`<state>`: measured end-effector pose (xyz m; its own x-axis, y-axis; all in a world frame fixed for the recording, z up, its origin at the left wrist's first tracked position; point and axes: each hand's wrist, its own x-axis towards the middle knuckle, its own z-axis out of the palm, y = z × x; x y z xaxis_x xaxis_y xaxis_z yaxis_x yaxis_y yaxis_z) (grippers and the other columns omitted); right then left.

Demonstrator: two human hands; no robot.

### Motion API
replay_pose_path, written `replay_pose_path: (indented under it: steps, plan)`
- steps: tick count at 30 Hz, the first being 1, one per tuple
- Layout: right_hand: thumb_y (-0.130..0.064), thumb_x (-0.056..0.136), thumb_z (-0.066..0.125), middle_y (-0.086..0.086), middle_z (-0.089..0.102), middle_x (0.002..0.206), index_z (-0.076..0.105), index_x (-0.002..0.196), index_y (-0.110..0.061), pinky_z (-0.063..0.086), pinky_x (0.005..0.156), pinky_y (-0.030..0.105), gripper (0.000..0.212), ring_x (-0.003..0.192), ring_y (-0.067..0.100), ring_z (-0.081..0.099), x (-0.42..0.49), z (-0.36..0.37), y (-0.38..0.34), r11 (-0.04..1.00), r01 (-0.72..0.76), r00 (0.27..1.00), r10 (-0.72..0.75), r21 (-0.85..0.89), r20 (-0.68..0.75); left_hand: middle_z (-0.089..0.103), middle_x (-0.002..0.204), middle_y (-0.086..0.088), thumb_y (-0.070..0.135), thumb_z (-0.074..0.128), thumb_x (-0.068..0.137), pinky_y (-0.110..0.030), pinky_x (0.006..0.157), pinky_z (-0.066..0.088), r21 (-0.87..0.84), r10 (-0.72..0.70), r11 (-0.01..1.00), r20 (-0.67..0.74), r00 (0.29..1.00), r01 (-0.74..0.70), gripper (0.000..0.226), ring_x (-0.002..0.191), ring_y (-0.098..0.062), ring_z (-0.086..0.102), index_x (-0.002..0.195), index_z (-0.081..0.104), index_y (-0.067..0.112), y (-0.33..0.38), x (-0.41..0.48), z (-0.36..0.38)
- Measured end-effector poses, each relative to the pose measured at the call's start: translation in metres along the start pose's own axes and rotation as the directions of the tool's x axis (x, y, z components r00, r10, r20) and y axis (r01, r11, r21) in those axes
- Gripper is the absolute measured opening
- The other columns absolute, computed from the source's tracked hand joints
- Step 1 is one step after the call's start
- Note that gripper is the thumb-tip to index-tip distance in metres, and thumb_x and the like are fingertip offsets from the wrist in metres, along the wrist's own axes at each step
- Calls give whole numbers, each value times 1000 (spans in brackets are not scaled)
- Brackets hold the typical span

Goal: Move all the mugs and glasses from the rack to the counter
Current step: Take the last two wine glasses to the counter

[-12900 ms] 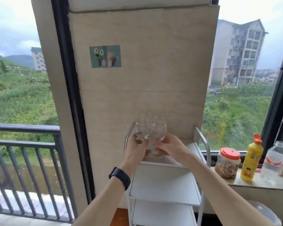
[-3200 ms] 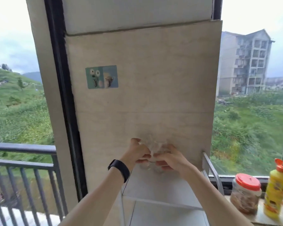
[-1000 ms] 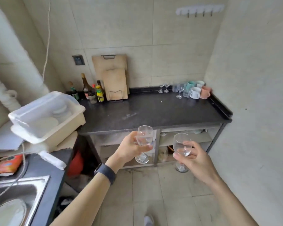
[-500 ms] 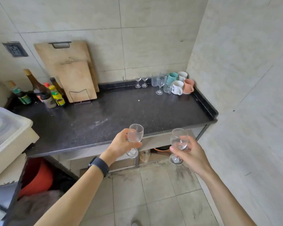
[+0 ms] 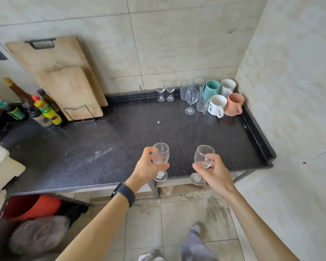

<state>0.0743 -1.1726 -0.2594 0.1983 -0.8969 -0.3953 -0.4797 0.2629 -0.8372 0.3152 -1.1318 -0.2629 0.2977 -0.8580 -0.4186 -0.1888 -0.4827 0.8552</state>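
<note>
My left hand [image 5: 146, 167] grips a clear wine glass [image 5: 160, 155] by the bowl, upright over the front edge of the dark counter [image 5: 132, 140]. My right hand [image 5: 214, 173] holds a second wine glass [image 5: 203, 154], tilted a little to the left, just past the counter's front edge. At the back right corner stand two small stemmed glasses [image 5: 165, 92], a taller stemmed glass [image 5: 191, 98], several tumblers, a teal mug [image 5: 212, 87], two white mugs [image 5: 216, 105] and a pink mug [image 5: 234, 104]. The rack is out of view.
Two wooden cutting boards [image 5: 64, 81] lean on the tiled wall at back left, with sauce bottles [image 5: 41, 110] beside them. A raised lip [image 5: 256, 129] runs along the counter's right side by the wall. A red bucket [image 5: 32, 205] sits under the counter at left.
I have turned from the rack by the window to the kitchen counter and come closer. Both glasses, still held, have moved forward to the counter's front edge.
</note>
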Motion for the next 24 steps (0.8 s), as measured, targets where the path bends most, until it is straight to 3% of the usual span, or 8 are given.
replay_pose_path:
  steps: [5, 11, 14, 18, 21, 24]
  plan:
    - [-50, 82, 73, -8, 72, 102, 46, 125, -30, 51, 90, 32, 54, 95, 10, 68, 65, -8, -11, 997, 3, 995, 4, -72, 102, 64, 113, -5, 30, 77, 69, -48, 92, 57, -115, -76, 991, -32, 997, 72, 59, 103, -23, 66, 119, 46, 20, 16, 42, 19]
    - [-50, 86, 69, 1, 61, 117, 38, 133, -28, 43, 76, 28, 60, 98, 17, 63, 138, 5, -36, 995, -2, 987, 18, -102, 160, 65, 113, 2, 41, 80, 64, -43, 89, 57, -85, -113, 991, -60, 992, 108, 55, 101, -20, 66, 110, 49, 33, 20, 108, 23]
    - [-46, 86, 69, 4, 63, 111, 35, 127, -29, 44, 68, 25, 56, 91, 14, 63, 175, 14, -48, 993, 0, 990, 17, -122, 139, 59, 119, 3, 39, 83, 66, -35, 83, 55, -1, -82, 997, -56, 995, 82, 58, 103, -21, 64, 115, 51, 33, 21, 147, 19]
    - [-42, 84, 73, -4, 63, 103, 38, 127, -29, 43, 76, 29, 58, 87, 16, 64, 223, 29, -64, 987, -34, 994, 50, -154, 95, 47, 128, -4, 29, 86, 70, -28, 86, 54, 89, -44, 995, -29, 999, 46, 68, 100, -16, 65, 129, 52, 29, 21, 208, 8]
    - [-41, 77, 79, -4, 57, 118, 46, 132, -26, 42, 84, 28, 66, 102, 20, 63, 263, 41, -75, 984, -1, 1000, 3, -176, 14, 43, 128, -2, 27, 84, 72, -23, 85, 52, 106, -32, 994, -39, 999, 36, 70, 102, -15, 63, 134, 52, 29, 26, 254, -1]
    - [-36, 76, 81, -5, 53, 116, 51, 133, -20, 38, 82, 23, 67, 98, 11, 54, 301, 52, -89, 980, 17, 1000, -22, -197, -19, 46, 122, 3, 29, 82, 72, -27, 89, 52, 132, -10, 991, -66, 998, 19, 65, 104, -14, 61, 130, 54, 33, 34, 294, -9]
